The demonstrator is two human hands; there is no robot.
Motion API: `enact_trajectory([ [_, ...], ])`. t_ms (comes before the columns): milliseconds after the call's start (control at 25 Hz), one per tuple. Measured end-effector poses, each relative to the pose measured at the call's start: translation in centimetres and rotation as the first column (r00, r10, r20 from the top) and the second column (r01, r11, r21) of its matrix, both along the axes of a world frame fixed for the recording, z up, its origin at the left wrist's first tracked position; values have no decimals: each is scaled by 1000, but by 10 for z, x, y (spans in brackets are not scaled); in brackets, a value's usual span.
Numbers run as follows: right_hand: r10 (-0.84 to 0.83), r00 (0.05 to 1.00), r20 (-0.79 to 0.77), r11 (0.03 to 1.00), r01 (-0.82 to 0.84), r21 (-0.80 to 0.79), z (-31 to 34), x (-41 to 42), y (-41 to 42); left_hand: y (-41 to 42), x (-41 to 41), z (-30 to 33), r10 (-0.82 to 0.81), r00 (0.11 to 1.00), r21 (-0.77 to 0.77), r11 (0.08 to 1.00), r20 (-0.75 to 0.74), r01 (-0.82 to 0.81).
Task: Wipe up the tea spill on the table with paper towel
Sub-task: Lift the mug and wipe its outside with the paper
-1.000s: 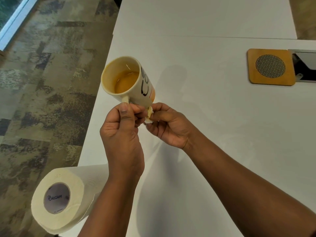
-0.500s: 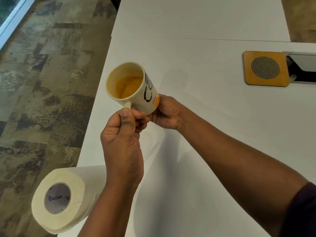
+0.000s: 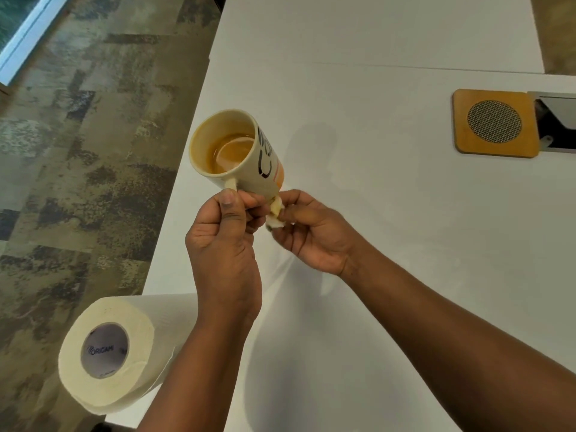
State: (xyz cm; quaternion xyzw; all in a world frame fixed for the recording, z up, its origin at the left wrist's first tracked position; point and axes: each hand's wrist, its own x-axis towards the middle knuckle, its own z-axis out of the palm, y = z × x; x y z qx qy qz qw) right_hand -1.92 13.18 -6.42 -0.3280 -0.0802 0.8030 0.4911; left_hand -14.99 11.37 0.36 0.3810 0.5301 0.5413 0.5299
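Right hand (image 3: 307, 229) back out, apparently pinching towel wad (image 3: 276, 215) against mug (image 3: 238, 152); left hand (image 3: 223, 238) gripping handle

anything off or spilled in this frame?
No spill visible on the table. The oddities: the mug is tilted with tea in it, held by its handle in the left hand, while the right hand presses a wadded paper towel to its base. The paper towel roll overhangs the table's near corner.

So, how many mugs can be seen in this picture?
1. The mug is held tilted above the white table by its handle in the left hand. No other mug shows; the view crops the table.
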Motion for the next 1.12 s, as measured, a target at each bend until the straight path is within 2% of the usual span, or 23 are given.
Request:
enact_trajectory([
  [160,166,982,88,986,-167,4,-4,-15,-13,0,2,-4,-10,1000,1,1000,-6,10],
  [240,186,972,146,982,-186,-14,-7,-8,-22,1,4,-6,-6,1000,6,1000,0,6],
  [600,24,983,180,996,-9,-86,-24,51,-64,7,14,-28,17,1000,-19,1000,-14,-18],
  [1120,-32,969,244,994,57,-97,-40,91,-96,17,35,-99,48,998,-85,995,27,-46],
])
